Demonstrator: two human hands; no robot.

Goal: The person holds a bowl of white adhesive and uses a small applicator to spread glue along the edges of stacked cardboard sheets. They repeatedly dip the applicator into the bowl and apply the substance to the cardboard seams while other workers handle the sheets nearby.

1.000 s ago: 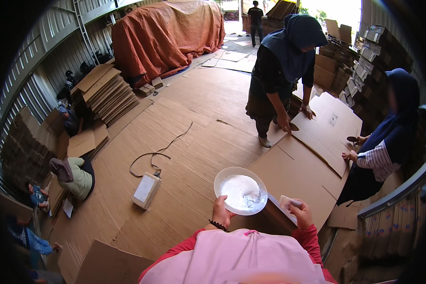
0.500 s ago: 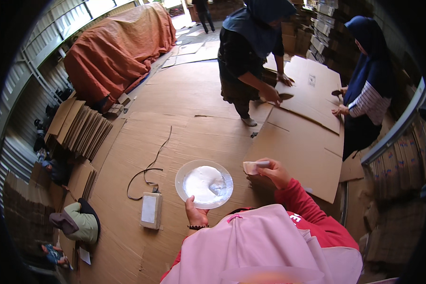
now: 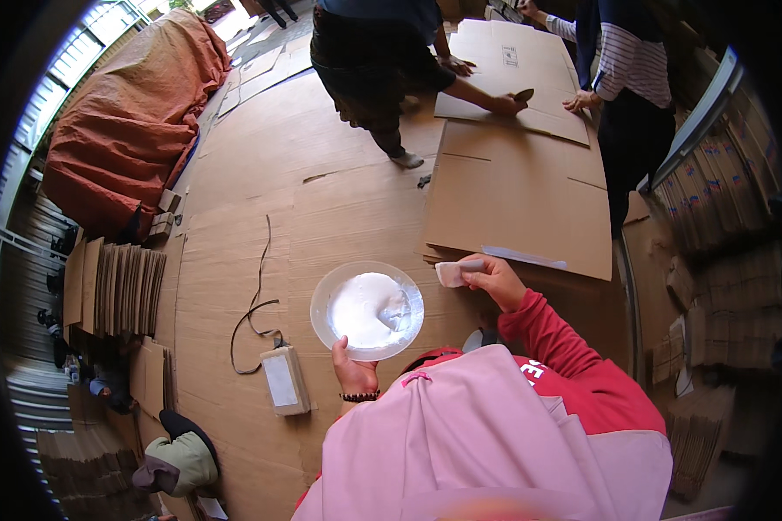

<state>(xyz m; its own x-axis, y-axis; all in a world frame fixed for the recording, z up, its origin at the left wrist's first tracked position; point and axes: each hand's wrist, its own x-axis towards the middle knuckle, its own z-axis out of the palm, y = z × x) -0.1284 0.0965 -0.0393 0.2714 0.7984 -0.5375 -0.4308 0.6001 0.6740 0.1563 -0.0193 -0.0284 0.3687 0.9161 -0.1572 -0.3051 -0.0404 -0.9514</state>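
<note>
My left hand grips the near rim of a round, translucent plastic bowl, thumb over the edge. White paste fills much of it, with a hollow on the right side. Right of the bowl, my right hand pinches a small brush with a pale flat head and a grey handle. The brush is held just in front of the near edge of a cardboard stack, apart from the bowl. A whitish strip runs along that near edge.
One co-worker leans over the upper cardboard sheet, holding a dark flat blade. Another's hand rests on its right side. On the cardboard-covered floor lie a taped block and a dark strap. An orange tarpaulin covers a pile.
The whole view has shifted, so the cardboard stack's near edge shows more fully. The person at right has moved a hand off the sheet. My hands keep the same holds.
</note>
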